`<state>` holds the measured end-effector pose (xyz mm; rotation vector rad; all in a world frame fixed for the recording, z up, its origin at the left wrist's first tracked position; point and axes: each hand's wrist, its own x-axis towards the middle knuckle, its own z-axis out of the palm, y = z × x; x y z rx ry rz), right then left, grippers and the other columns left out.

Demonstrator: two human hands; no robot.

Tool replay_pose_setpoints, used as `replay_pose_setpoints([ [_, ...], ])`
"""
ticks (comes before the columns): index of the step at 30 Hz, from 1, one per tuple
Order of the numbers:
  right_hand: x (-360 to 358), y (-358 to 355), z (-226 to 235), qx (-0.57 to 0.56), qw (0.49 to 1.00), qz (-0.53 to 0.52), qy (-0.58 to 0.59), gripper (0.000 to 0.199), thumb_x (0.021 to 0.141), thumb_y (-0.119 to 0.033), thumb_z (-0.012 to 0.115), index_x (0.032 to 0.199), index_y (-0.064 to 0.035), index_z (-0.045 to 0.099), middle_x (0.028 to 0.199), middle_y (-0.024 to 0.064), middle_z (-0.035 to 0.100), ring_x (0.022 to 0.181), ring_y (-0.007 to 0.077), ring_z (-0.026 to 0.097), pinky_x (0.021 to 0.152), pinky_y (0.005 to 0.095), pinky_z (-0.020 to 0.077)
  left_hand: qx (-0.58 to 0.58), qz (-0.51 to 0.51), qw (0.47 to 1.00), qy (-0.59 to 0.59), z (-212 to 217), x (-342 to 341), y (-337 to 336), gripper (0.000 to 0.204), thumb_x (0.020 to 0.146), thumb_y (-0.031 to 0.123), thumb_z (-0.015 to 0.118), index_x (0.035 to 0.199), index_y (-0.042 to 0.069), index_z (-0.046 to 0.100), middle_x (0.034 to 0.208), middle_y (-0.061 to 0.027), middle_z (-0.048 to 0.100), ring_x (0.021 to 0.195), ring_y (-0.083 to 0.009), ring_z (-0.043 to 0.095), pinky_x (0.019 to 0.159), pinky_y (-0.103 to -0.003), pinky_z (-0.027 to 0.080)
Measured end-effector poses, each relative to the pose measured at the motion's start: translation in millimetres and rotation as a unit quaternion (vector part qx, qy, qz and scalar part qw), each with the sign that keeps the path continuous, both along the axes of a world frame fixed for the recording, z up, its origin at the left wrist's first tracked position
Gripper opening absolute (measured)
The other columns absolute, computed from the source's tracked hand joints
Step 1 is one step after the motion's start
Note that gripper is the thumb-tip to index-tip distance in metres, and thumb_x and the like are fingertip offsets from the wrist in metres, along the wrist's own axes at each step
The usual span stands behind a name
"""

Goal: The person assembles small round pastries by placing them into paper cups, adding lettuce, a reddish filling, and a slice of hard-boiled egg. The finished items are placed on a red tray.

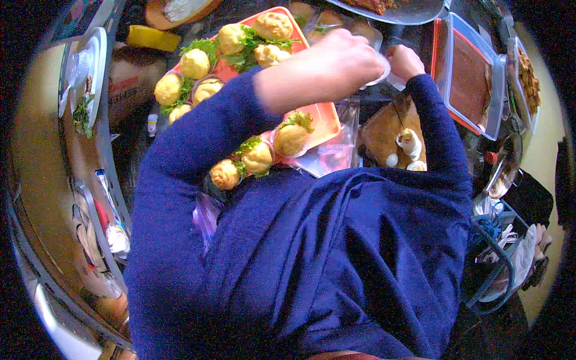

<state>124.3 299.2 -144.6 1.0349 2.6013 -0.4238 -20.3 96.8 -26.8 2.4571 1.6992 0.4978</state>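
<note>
Fingers of both the left hand and right hand pinch a white paper cup at upper centre, beside the orange tray of fried balls; step judged: separating a cup, next setting it on the tray.

Glossy orange plastic tray

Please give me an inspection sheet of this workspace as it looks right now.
Surface: dark table, crowded.
Job's things: white paper cup pinched between both hands; orange tray with golden balls on lettuce.
Clutter: wooden board with white pieces; red-rimmed clear container; yellow bottle; white plate.
Hands: left hand and right hand close together at the cup.
Cables: nothing seen.
Surroundings: basket of cloths at right.
</note>
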Motion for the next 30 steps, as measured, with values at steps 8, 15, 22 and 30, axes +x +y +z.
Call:
replay_pose_setpoints([
  [8, 13, -170, 92, -0.19, 0.917, 0.161, 0.313, 0.044, 0.069, -0.021, 0.079, 0.11, -0.0114, 0.066, 0.098, 0.0099, 0.065, 0.088, 0.0281, 0.067, 0.073, 0.037, 0.055, -0.07, 0.195, 0.928, -0.31, 77, -35, -182, 0.015, 0.076, 0.004, 0.066, 0.091, 0.007, 0.066, 0.077, -0.0064, 0.062, 0.069, -0.0226, 0.06, 0.061, -0.032, 0.045],
  [15, 23, -246, 85, -0.157, 0.947, 0.165, 0.225, 0.049, 0.071, -0.025, 0.079, 0.115, -0.0129, 0.061, 0.105, 0.01, 0.059, 0.086, 0.0303, 0.064, 0.071, 0.0394, 0.0541, -0.257, 0.21, 0.784, -0.524, 36, -3, -235, 0.017, 0.084, 0.007, 0.065, 0.1, 0.002, 0.067, 0.088, -0.0101, 0.069, 0.076, -0.0183, 0.067, 0.067, -0.028, 0.052],
  [22, 35, -260, 62, -0.112, 0.934, 0.157, 0.302, 0.043, 0.074, -0.028, 0.077, 0.111, -0.0144, 0.059, 0.102, 0.0088, 0.059, 0.071, 0.0239, 0.066, 0.058, 0.0339, 0.0543, -0.292, 0.204, 0.764, -0.538, 12, 16, -227, 0.027, 0.086, 0.01, 0.065, 0.113, 0.007, 0.065, 0.08, -0.0127, 0.064, 0.07, -0.0254, 0.065, 0.064, -0.035, 0.05],
  [30, 33, -262, 67, -0.13, 0.941, 0.118, 0.29, 0.046, 0.073, -0.026, 0.078, 0.114, -0.0153, 0.06, 0.109, 0.0095, 0.06, 0.071, 0.0233, 0.066, 0.058, 0.0329, 0.0545, -0.248, 0.192, 0.787, -0.531, 11, 17, -221, 0.028, 0.085, 0.01, 0.066, 0.113, 0.007, 0.065, 0.083, -0.0127, 0.065, 0.075, -0.029, 0.065, 0.069, -0.037, 0.051],
])
